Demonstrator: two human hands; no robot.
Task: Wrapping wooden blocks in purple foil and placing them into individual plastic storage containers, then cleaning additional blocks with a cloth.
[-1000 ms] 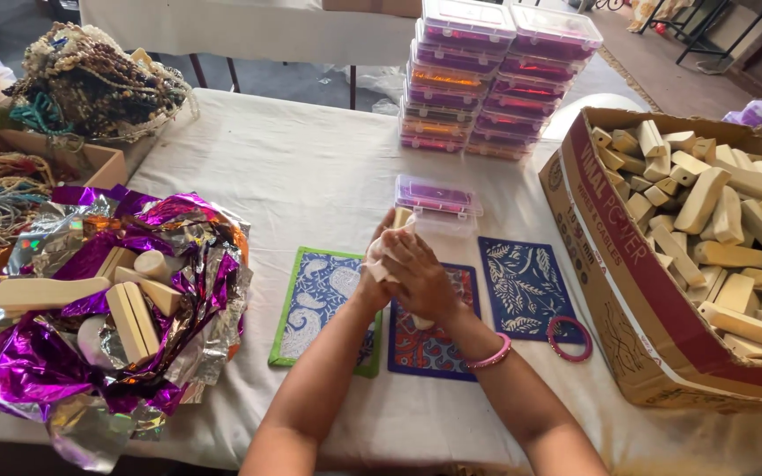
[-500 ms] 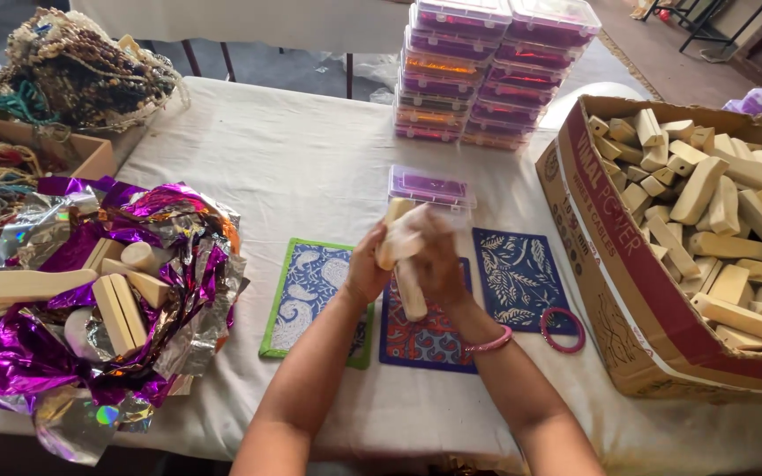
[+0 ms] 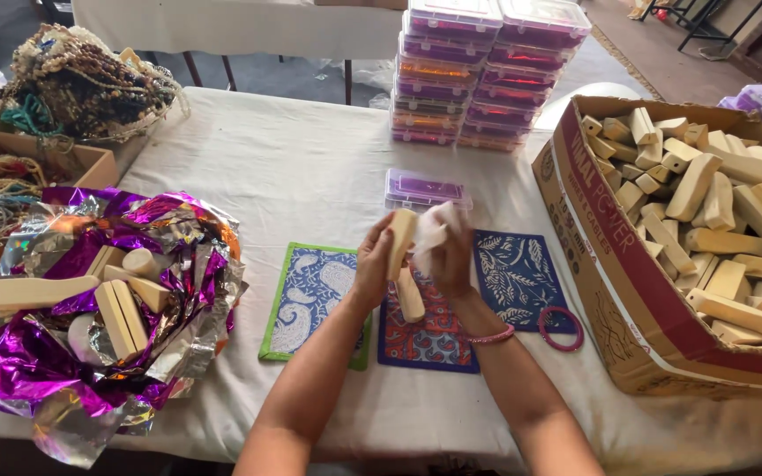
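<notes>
We see a bench draped in a pale cloth that fills most of the view. At its right edge sits a large cardboard box, open at the top and heaped with pale wooden blocks. On the left lies a crumpled sheet of purple and silver foil with several more wooden pieces resting on it, and behind that a pile of beaded strings beside a smaller carton. At the far side of the bench stand two stacks of clear plastic cases with purple trim, and a single such case lies flat nearer to us.

Just in front of that case we find three printed fabric mats side by side: a green-edged one, a red and blue one in the middle, and a dark blue one. A pink ring lies by the dark blue mat.

Above the middle mat, the left hand is closed around a wooden block, held roughly upright. The right hand, a pink bangle on its wrist, grips a bit of white cloth or paper pressed against the block's upper end.
</notes>
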